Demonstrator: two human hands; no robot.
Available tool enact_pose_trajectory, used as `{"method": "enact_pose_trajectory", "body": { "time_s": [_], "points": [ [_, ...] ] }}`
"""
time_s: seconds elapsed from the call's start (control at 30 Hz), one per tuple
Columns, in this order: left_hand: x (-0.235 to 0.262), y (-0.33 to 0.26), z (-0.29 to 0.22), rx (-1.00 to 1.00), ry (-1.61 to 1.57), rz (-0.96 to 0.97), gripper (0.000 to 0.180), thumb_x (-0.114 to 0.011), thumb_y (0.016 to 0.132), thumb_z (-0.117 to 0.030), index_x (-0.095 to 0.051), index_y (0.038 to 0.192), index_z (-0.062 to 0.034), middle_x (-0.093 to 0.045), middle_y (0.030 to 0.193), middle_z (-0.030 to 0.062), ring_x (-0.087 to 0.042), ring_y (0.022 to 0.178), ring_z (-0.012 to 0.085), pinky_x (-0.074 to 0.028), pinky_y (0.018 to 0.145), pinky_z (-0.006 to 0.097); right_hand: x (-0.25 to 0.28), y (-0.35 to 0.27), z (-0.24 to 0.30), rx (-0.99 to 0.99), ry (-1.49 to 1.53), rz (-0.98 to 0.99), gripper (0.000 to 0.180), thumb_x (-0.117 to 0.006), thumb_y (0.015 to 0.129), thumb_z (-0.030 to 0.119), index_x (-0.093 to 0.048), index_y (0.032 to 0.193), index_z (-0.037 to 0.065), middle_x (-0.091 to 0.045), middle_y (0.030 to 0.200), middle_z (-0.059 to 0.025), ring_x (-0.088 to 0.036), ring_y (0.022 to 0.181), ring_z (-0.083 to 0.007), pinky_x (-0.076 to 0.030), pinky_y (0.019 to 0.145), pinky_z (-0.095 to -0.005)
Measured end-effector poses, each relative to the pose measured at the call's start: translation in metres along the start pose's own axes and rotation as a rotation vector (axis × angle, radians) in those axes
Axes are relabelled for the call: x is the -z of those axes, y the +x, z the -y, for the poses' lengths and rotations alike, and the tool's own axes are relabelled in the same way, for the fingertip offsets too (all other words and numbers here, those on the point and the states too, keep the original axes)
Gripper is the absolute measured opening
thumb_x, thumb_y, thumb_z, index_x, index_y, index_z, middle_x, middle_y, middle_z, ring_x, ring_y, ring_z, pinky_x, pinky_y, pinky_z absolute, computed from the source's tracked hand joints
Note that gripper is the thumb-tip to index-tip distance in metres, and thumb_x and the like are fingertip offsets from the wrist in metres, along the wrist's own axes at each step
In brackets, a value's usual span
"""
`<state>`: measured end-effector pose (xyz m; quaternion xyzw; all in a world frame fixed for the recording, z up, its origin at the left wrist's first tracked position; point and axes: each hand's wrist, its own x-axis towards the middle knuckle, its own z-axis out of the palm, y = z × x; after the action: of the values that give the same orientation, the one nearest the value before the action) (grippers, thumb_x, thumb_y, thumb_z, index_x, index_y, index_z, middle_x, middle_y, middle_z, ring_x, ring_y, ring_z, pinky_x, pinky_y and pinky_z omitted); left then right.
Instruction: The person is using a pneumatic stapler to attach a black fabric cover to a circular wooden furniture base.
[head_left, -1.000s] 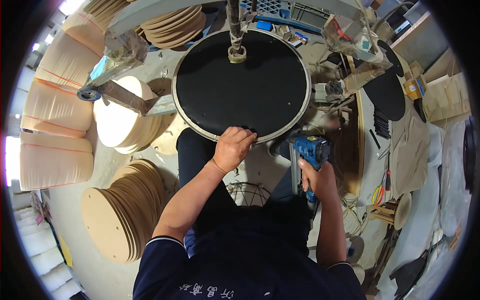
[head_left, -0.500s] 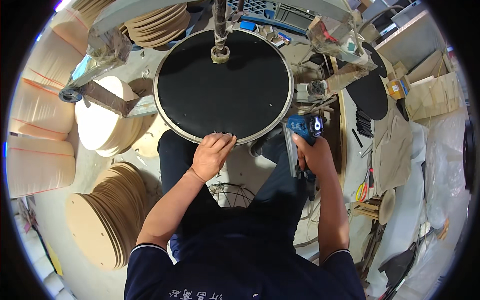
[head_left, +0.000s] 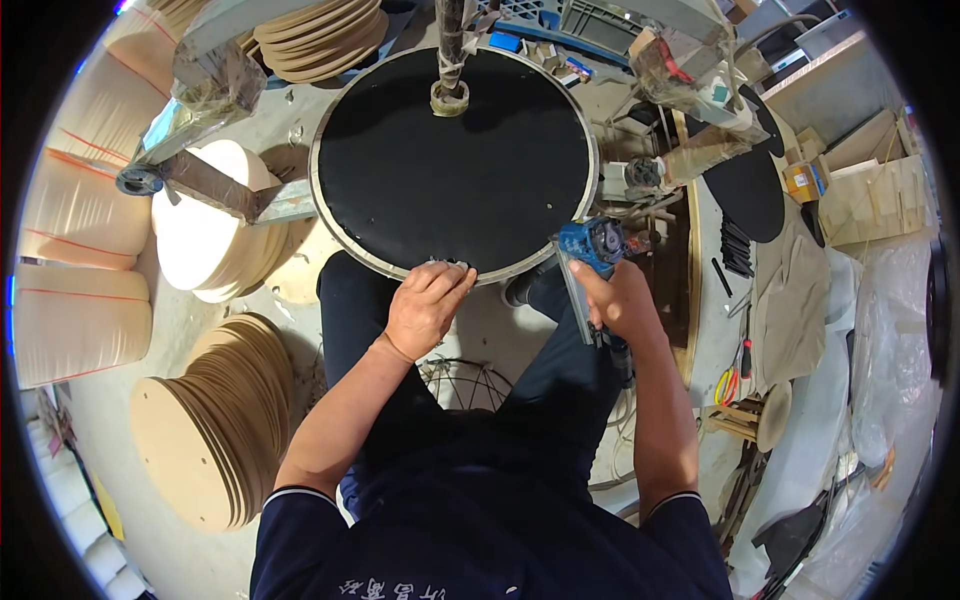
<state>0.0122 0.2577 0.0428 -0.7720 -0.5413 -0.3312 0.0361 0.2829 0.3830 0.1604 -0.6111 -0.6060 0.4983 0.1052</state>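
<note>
A large disc covered in black fabric (head_left: pixel 450 180), with a pale rim (head_left: pixel 594 180), lies before me under an upright wrapped post (head_left: pixel 450 50). At its near edge my left hand (head_left: pixel 425 308) is closed, fingertips gripping a gathered bit of the black fabric. My right hand (head_left: pixel 625 300) is wrapped round the handle of a blue staple gun (head_left: pixel 588 240), with a silver magazine along its left side. The gun's nose is close to the disc's lower right rim; whether it touches I cannot tell. A hose runs down from its handle.
Stacked tan boards (head_left: pixel 190 450) and pale round pads (head_left: pixel 205 220) stand at left. Wrapped frame arms (head_left: pixel 210 185) (head_left: pixel 700 155) flank the disc. On the right-hand table lie black strips (head_left: pixel 737 247), scissors (head_left: pixel 727 385), a screwdriver (head_left: pixel 746 358) and black fabric discs (head_left: pixel 745 195).
My right hand has brought the staple gun left and slightly up, nearer the disc's rim, and tilted it. My left hand keeps its grip at the near edge. The whole view has shifted a little.
</note>
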Motion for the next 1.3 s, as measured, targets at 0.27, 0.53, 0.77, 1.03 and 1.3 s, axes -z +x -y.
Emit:
{"method": "enact_pose_trajectory", "body": {
  "time_s": [0.27,0.53,0.77,1.03,1.3],
  "points": [
    [-0.002,0.001,-0.002,-0.001,-0.007,-0.015,0.045,-0.073,0.081,-0.005,-0.074,0.126,-0.002,-0.069,0.121,0.006,-0.065,0.114,0.0251,-0.055,0.101,0.043,-0.017,-0.006,-0.012,0.04,0.035,0.018,0.054,-0.077,0.095,0.045,-0.06,0.067,0.002,-0.056,0.053,-0.0056,-0.058,0.045,-0.0164,-0.045,0.048,-0.0319],
    [-0.007,-0.001,-0.002,-0.003,-0.016,-0.037,0.044,-0.073,0.082,-0.003,-0.074,0.126,-0.0024,-0.069,0.12,0.0059,-0.065,0.114,0.0254,-0.055,0.099,0.042,-0.029,-0.019,-0.001,0.095,0.005,0.002,0.049,-0.076,0.097,0.042,-0.061,0.077,0.001,-0.058,0.06,-0.0048,-0.058,0.046,-0.015,-0.046,0.047,-0.0319],
    [-0.008,0.005,-0.008,0.01,-0.023,-0.02,0.046,-0.072,0.082,-0.007,-0.073,0.128,-0.0021,-0.068,0.12,0.004,-0.064,0.116,0.0231,-0.054,0.103,0.041,-0.045,-0.026,0.003,0.015,0.104,0.102,0.037,-0.075,0.099,0.036,-0.065,0.092,0.0,-0.058,0.06,-0.0018,-0.056,0.049,-0.0112,-0.044,0.048,-0.0311],
    [-0.018,0.012,-0.018,0.031,0.001,-0.043,0.046,-0.071,0.083,-0.009,-0.073,0.128,-0.0025,-0.068,0.119,0.0037,-0.064,0.114,0.0231,-0.053,0.103,0.039,-0.054,-0.03,0.001,0.072,0.139,0.082,0.039,-0.075,0.099,0.036,-0.066,0.095,-0.002,-0.059,0.061,-0.0026,-0.056,0.049,-0.0118,-0.044,0.049,-0.0308],
    [-0.026,0.012,-0.021,-0.01,0.001,0.018,0.047,-0.062,0.088,-0.014,-0.07,0.133,-0.001,-0.067,0.125,0.0058,-0.062,0.121,0.0245,-0.051,0.109,0.04,-0.052,-0.028,0.001,0.069,0.081,0.116,0.039,-0.075,0.099,0.036,-0.066,0.091,-0.001,-0.06,0.06,-0.0019,-0.058,0.051,-0.0114,-0.045,0.049,-0.0317]
  ]
}}
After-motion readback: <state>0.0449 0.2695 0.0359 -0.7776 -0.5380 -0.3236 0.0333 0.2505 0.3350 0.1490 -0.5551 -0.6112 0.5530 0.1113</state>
